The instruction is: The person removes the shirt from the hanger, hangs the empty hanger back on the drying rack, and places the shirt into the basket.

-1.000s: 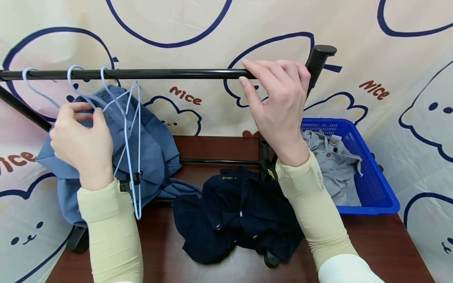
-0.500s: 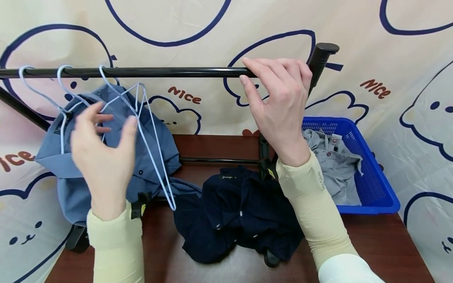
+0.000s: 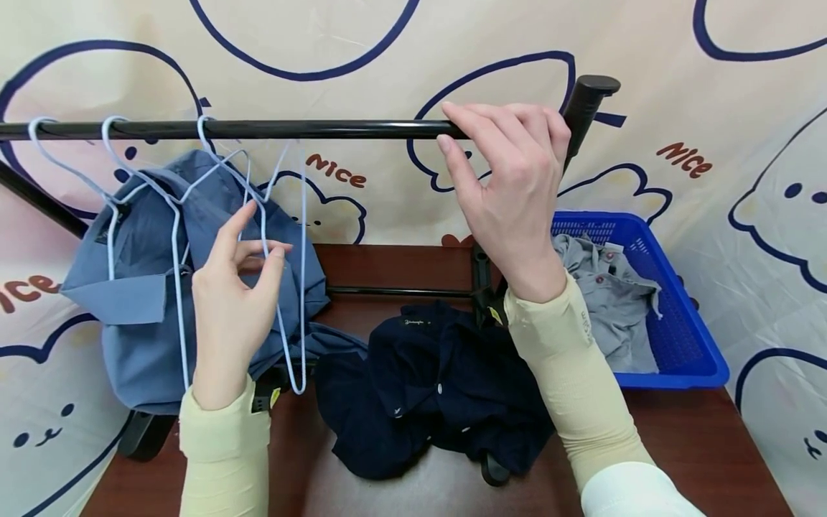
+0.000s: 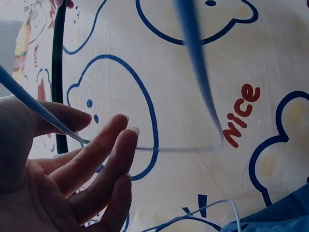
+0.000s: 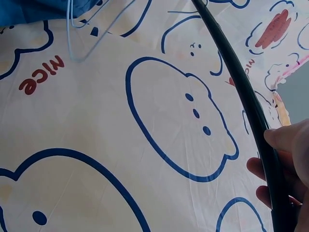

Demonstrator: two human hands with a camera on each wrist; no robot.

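Note:
My left hand (image 3: 232, 309) is at a light blue wire hanger (image 3: 302, 287), fingers loosely extended. In the left wrist view the hanger's wire (image 4: 36, 106) runs between the thumb and fingers, which stand apart. This hanger hooks over the black clothes rail (image 3: 336, 130) and stands turned partly edge-on. Further left, two more light blue hangers (image 3: 74, 172) hang in front of a blue garment (image 3: 142, 352). My right hand (image 3: 510, 187) grips the rail near its right end; in the right wrist view the thumb and fingers curl round the rod (image 5: 241, 92).
A dark navy buttoned shirt (image 3: 446, 402) lies crumpled on the brown table (image 3: 685, 445). Back right stands a blue plastic basket (image 3: 694, 345) with a grey shirt (image 3: 610, 309) in it. A patterned cloth backdrop (image 3: 362, 43) is behind the rail.
My left hand has left the middle hanger and moved right to the rightmost one. That hanger's hook has slid slightly right and its body has swung. The right hand stays on the rail.

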